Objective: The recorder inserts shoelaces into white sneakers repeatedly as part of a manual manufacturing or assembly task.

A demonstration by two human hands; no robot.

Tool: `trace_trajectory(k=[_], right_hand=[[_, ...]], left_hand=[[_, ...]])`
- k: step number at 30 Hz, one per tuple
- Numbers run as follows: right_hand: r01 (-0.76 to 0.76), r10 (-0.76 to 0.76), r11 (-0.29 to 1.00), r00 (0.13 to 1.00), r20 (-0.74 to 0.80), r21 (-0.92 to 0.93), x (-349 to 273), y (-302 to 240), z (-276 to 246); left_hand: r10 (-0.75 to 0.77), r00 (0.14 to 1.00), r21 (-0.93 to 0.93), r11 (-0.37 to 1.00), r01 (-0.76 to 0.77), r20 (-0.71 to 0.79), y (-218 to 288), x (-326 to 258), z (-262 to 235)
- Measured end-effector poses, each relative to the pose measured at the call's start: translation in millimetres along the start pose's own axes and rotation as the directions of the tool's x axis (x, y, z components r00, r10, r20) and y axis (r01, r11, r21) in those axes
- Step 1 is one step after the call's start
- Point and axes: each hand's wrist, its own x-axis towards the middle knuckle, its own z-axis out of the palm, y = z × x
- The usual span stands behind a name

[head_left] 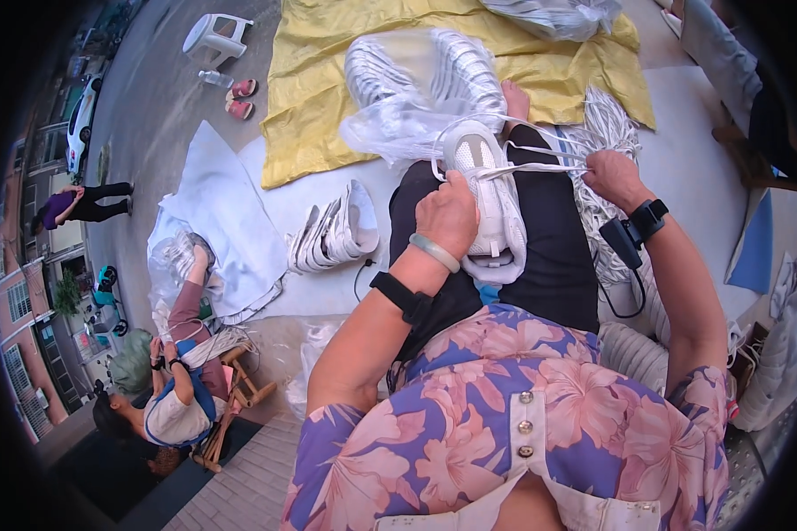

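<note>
A white shoe upper (494, 221) with a mesh toe lies lengthwise across my lap, its toe pointing away from me. My left hand (448, 214) is closed in a fist at its left side, and a white lace loops up from there past the toe. Off to the right, my right hand (617, 179) pinches white shoelaces (540, 166) that stretch taut from the upper. The exact grip of the left fingers is hidden by the back of the hand. Beyond my right knee lies a bundle of loose white laces (607, 133).
A nested stack of white uppers (332, 232) rests on the pale sheet to the left. More stacked uppers (376, 75) in clear plastic lie ahead on a yellow tarp (305, 115). A white stool (217, 37) stands far left. Another person (173, 398) sits at lower left, handling laces.
</note>
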Motion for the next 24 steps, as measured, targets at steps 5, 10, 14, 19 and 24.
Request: trace_trajectory(k=[5,10,14,19,24], right_hand=[[-0.077,-0.003,0.977,0.928,0.372,0.2,-62.9,-8.9,-8.3],[0.111,-0.057,0.955,0.979,-0.196,0.276,-67.9,-59.0,-15.7],[0.334,-0.144,0.863,0.881,-0.45,0.379,-32.3,-101.1,-23.3],[0.497,-0.192,0.81,0.726,-0.661,0.311,24.5,-134.3,-3.2],[0.62,-0.535,0.767,0.761,-0.368,0.166,66.4,-158.1,-4.2]], left_hand=[[-0.057,0.996,0.05,0.997,0.054,0.062,-0.6,8.9,4.9],[-0.105,0.994,0.057,0.993,0.102,0.038,0.6,8.6,12.1],[-0.118,0.993,-0.038,0.992,0.117,-0.02,0.7,3.4,13.0],[-0.083,0.99,-0.1,0.992,0.072,-0.112,-3.7,0.4,20.0],[-0.082,0.99,-0.087,0.994,0.072,-0.116,-2.6,2.1,24.9]])
